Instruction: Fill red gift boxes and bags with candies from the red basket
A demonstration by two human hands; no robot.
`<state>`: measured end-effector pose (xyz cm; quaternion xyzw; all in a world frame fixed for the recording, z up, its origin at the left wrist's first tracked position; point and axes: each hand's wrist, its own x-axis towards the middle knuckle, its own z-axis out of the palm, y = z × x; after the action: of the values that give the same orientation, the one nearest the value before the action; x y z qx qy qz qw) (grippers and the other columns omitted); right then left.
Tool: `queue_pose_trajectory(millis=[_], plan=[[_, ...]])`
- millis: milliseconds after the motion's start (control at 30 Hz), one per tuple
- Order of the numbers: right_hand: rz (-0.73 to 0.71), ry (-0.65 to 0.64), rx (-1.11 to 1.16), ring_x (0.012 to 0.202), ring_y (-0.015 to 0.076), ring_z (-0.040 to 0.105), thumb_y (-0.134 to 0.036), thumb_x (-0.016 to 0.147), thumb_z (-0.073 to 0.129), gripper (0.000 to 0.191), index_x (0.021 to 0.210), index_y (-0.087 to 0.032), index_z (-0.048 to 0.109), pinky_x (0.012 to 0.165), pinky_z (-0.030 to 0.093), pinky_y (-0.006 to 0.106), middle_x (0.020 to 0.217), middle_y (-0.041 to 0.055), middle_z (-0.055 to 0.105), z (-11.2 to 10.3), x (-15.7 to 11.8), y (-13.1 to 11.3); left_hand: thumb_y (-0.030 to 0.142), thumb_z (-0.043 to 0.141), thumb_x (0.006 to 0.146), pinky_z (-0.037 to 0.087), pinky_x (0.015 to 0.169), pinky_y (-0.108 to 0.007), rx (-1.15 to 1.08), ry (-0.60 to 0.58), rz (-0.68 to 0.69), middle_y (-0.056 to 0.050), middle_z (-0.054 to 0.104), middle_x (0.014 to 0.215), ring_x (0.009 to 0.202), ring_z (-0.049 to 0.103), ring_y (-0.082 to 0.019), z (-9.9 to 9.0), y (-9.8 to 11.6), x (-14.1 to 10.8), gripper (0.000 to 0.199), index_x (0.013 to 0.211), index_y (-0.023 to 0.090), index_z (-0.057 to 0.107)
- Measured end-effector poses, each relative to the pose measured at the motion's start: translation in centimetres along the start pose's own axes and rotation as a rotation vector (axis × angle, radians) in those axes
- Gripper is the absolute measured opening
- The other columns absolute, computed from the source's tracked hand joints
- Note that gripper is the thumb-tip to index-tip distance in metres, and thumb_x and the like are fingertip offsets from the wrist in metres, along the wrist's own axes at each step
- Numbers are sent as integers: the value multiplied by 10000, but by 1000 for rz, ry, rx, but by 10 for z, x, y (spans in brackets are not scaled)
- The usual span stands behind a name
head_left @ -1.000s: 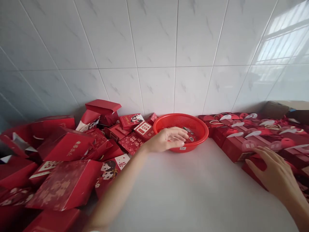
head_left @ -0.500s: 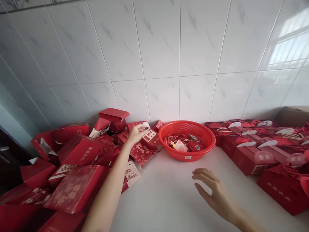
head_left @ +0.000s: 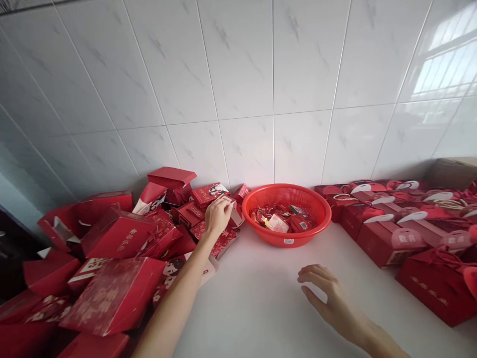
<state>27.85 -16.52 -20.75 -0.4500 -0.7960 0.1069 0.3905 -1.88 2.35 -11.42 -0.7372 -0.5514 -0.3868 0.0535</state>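
My left hand reaches into the pile on the left, its fingers closed on the top edge of a small red-and-white gift box. The hand hides most of that box. Flowered red boxes lie just below it, and a red box with a printed cartoon picture sits behind. My right hand hovers low over the white table, fingers curved, thumb apart, holding nothing. Between and beyond my hands stands a red plastic basket with small wrapped packets inside.
Many red boxes are heaped untidily at the left. Rows of closed red gift boxes with handles stand at the right. A tiled wall rises behind the white table. A brown carton is at the far right.
My left hand has come down and slightly right onto the small red-and-white box, whose lettered face is now mostly covered. My right hand has barely moved.
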Motion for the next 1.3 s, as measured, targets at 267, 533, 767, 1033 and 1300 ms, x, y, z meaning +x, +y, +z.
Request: queue_pose_trajectory(millis=[267,533,767,1033,1300], plan=[[41,-28,23,937,240,698,-245,966,489,194,962,-229,682,804,598,395,986,94,724,3,0,3,333,553,893,515,801,-322,-160,314,60,-82,721,884,845,655,-222,-43,17,10,202,792,197,664],[108,47,33,923,229,719,-333,983,512,209,1058,-234,679,810,599,362,1016,84,735,-6,9,0,366,605,871,513,735,-281,-497,286,-1,-27,725,816,790,655,-193,-78,62,8,201,809,189,679],[48,338,87,968,200,692,-341,1007,528,279,1258,-242,598,863,551,309,1012,52,723,-45,39,-31,371,604,928,516,782,-283,-661,-383,184,-32,758,897,845,679,-198,-68,111,-32,228,868,187,726],[-222,-192,-132,579,143,490,-362,1043,477,316,946,-211,738,716,446,320,618,-6,549,-66,75,-64,323,615,931,511,799,-284,-687,-602,251,-23,742,867,814,664,-180,-24,113,-49,192,840,188,716],[234,-431,-182,719,177,571,-317,876,689,165,985,-211,625,636,386,270,846,24,662,-79,77,-44,215,586,898,485,748,-260,-612,-705,259,-33,718,879,810,650,-164,-14,93,-42,189,816,188,754]])
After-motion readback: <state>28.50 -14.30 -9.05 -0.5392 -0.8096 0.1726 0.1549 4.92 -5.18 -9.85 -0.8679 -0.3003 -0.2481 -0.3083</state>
